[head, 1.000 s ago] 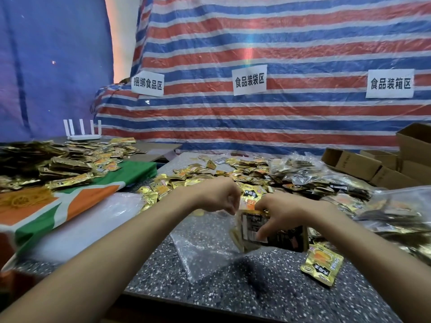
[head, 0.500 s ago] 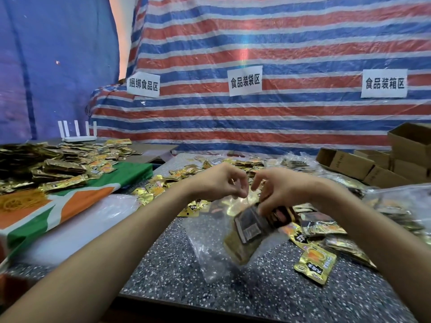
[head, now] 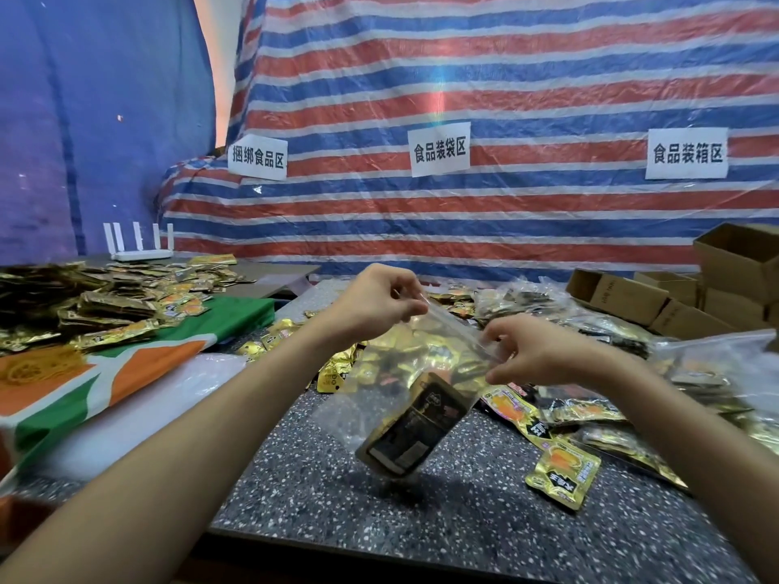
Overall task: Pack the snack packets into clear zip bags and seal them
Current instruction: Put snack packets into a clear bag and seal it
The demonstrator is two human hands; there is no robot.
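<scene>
A red, white and blue striped plastic tarpaulin hangs as the back wall, creased and glossy. Three white paper signs with black characters are stuck across it in a row, well apart. At the left hangs a dark blue tarpaulin, and a narrow gap of warm pinkish light shows between the two. A dark speckled stone tabletop fills the foreground. Brown cardboard boxes are stacked at its far right corner. A white router with upright antennas stands at the far left.
</scene>
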